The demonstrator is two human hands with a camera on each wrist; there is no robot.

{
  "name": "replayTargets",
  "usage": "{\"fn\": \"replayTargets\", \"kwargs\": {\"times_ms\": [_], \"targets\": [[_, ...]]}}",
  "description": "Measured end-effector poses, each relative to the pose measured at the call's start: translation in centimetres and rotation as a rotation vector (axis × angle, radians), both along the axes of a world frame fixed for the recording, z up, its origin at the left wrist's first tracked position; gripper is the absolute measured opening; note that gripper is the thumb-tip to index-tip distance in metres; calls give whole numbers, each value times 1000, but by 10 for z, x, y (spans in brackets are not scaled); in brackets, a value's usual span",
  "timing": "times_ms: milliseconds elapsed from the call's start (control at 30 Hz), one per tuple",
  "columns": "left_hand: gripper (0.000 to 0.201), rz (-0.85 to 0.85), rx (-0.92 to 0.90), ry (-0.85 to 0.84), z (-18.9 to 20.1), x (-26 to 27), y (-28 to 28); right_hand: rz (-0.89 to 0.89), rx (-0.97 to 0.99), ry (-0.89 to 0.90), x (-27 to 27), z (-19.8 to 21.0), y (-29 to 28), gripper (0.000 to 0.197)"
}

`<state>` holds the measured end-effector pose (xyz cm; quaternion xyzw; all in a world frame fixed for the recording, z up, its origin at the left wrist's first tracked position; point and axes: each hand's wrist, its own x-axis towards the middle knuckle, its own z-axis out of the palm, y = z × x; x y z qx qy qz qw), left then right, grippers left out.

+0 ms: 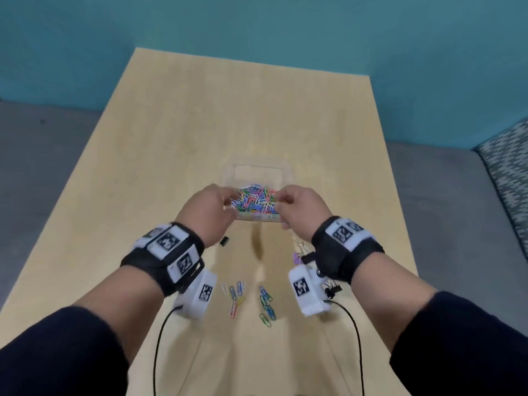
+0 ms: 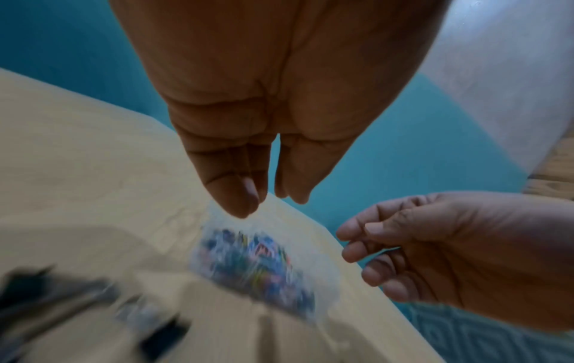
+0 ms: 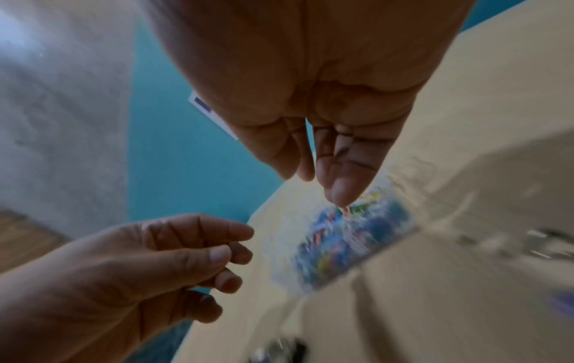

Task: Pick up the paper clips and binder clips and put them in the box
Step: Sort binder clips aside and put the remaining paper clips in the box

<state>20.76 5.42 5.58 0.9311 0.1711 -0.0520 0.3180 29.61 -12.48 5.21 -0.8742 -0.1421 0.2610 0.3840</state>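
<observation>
Box: I count one clear plastic box (image 1: pixel 255 178) on the light wooden table (image 1: pixel 183 132), its near half heaped with coloured paper clips (image 1: pixel 255 199).
Hands: two, above the box's near end; left hand (image 1: pixel 206 210) fingers (image 2: pixel 239 194) loosely curled, grasping nothing I can see; right hand (image 1: pixel 300 208) fingers (image 3: pixel 340 189) pinched together, whether on a clip I cannot tell.
Loose paper clips: two small clusters (image 1: pixel 235 294) (image 1: pixel 267 305) on the table nearer me than the box.
Binder clips: one small black (image 1: pixel 224 241) near-left of the box; purple (image 1: pixel 297 258) and black (image 1: pixel 333 290) ones near-right, partly hidden by the right wrist camera (image 1: pixel 307 290).
</observation>
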Motion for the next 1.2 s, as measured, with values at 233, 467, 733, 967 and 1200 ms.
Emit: {"fn": "replayTargets", "kwargs": {"times_ms": [233, 467, 733, 967, 1200], "targets": [[71, -368, 135, 352, -46, -112, -35, 526, -421, 22, -116, -27, -53, 46], [59, -292, 169, 230, -63, -134, -56, 467, -408, -161, -158, -57, -56, 55], [22, -273, 241, 107, -79, -129, -59, 529, -427, -244, -150, -64, -47, 38], [39, -307, 284, 168, -83, -124, -60, 609, -457, -264, -144, -55, -41, 44], [15, -186, 213, 179, -81, -116, -59, 533, -472, -237, -136, -63, -40, 23]]}}
